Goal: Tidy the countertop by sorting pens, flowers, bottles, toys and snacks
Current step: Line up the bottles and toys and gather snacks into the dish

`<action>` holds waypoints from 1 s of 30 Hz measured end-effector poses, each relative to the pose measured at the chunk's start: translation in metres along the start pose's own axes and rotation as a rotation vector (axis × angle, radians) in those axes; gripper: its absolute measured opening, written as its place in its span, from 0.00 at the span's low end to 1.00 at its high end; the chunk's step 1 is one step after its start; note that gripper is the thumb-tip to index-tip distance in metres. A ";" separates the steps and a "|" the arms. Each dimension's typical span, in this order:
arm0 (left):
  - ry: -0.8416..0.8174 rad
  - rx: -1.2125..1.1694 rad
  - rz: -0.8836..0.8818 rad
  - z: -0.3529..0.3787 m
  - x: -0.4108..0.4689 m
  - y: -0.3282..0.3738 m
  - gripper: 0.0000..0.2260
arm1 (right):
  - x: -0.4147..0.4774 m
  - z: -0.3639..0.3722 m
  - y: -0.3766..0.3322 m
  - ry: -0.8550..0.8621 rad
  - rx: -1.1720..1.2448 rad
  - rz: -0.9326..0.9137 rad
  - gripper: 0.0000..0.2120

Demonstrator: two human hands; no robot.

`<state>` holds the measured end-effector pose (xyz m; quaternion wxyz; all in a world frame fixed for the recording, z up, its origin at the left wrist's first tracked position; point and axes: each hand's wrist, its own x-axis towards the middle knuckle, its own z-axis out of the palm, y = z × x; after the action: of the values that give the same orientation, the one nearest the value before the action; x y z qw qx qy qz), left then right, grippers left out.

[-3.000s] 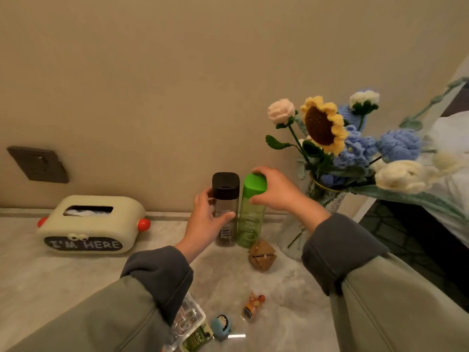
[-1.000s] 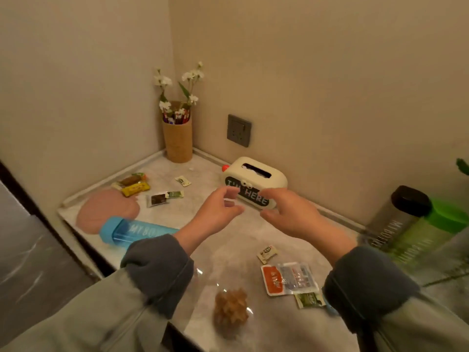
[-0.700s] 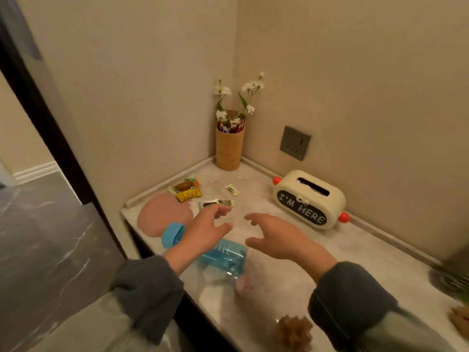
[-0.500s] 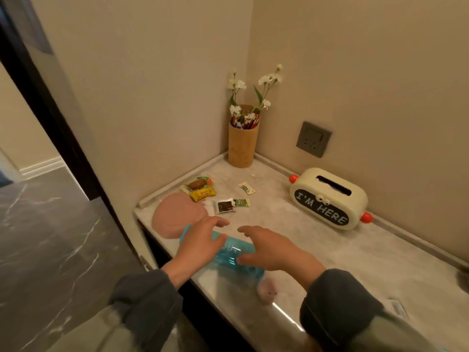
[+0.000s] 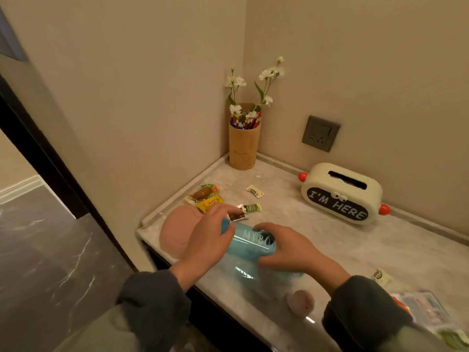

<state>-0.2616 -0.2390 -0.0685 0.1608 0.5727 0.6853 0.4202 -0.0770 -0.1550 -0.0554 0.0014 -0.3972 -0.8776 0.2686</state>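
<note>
Here, seen from the person's own head, two dark cuffed sleeves reach forward over a pale marble bench point(image 5: 360, 247) set in a corner. At the near right edge lies a clear snack pack point(image 5: 426, 311), blurred, and just left of it a small pinkish toy point(image 5: 300, 301).

Both hands grasp a blue translucent bottle point(image 5: 251, 241) lying on its side near the bench's front edge. The left hand point(image 5: 208, 240) curls over one end; the right hand point(image 5: 291, 250) wraps fingers and thumb round the body. The bottle may be raised slightly off the surface; motion blur makes that unclear.

Beside the right wrist sits a small white sachet point(image 5: 380, 275). Behind the left hand is a round pink mat point(image 5: 177, 229), then a cluster of snack packets point(image 5: 206, 196), a green sachet point(image 5: 251, 207) and another white sachet point(image 5: 255, 191).

Further back on the right stands a cream tissue box point(image 5: 341, 193) lettered "I'M HERE". In the far corner, an upright bamboo holder point(image 5: 244, 146) contains pens point(image 5: 247, 121) and white flowers point(image 5: 269, 72). A grey wall socket point(image 5: 320, 133) sits above the bench.
</note>
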 end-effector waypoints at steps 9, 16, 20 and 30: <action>-0.009 -0.407 -0.110 0.045 0.065 0.074 0.27 | -0.043 -0.048 0.024 0.528 0.152 0.181 0.35; -0.253 -0.713 -0.042 0.115 0.089 0.146 0.13 | -0.101 -0.079 0.074 0.704 0.274 0.337 0.35; -0.310 -0.846 -0.063 0.161 0.084 0.206 0.14 | -0.140 -0.103 0.103 0.765 0.254 0.451 0.34; -0.495 -0.831 -0.153 0.262 0.085 0.300 0.28 | -0.205 -0.152 0.174 0.834 0.244 0.555 0.33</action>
<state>0.0925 -0.0605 0.0256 0.5645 0.4907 0.4407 0.4963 0.2170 -0.1323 0.0357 0.3263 -0.6855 -0.6261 0.1780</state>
